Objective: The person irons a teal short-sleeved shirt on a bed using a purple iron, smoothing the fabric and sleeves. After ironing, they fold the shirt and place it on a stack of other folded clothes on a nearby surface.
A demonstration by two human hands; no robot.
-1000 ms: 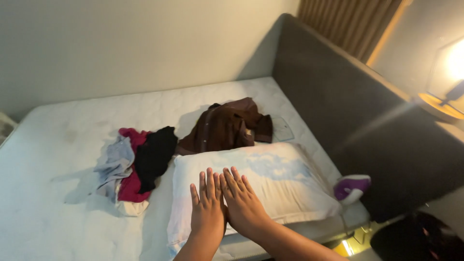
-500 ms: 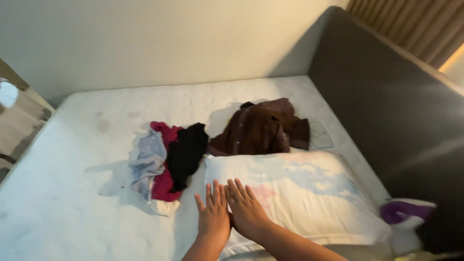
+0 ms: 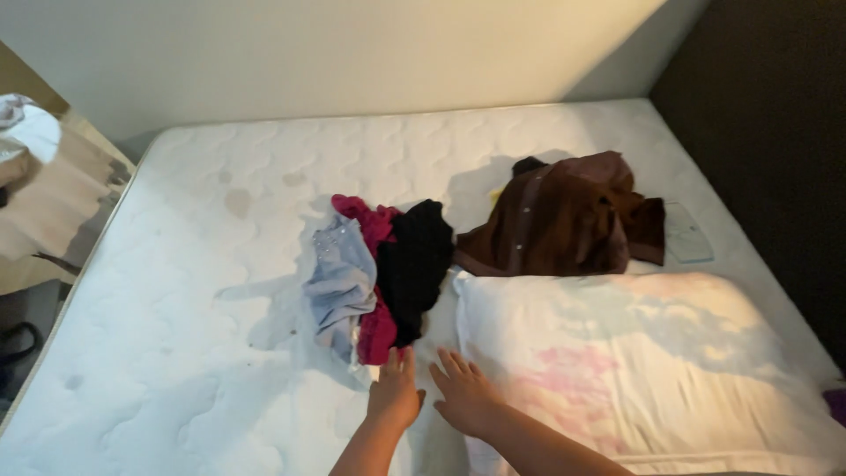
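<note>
From the head camera, the left hand (image 3: 396, 394) and right hand (image 3: 466, 398) lie flat and spread, gripping nothing, beside the white pillow with faint pink print (image 3: 648, 370). The soft heap of blue, magenta and black clothes (image 3: 381, 279) just beyond the fingertips looks light and limp; the left hand perhaps touches its near edge, the likeliest place to gather it.

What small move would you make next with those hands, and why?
Probably ease both hands forward onto the clothes pile. The left hand lies open on the mattress, fingertips right at the pile's near edge, and the right hand lies open beside it at the pillow edge. Neither holds anything, and the pile is the closest thing ahead.
</note>
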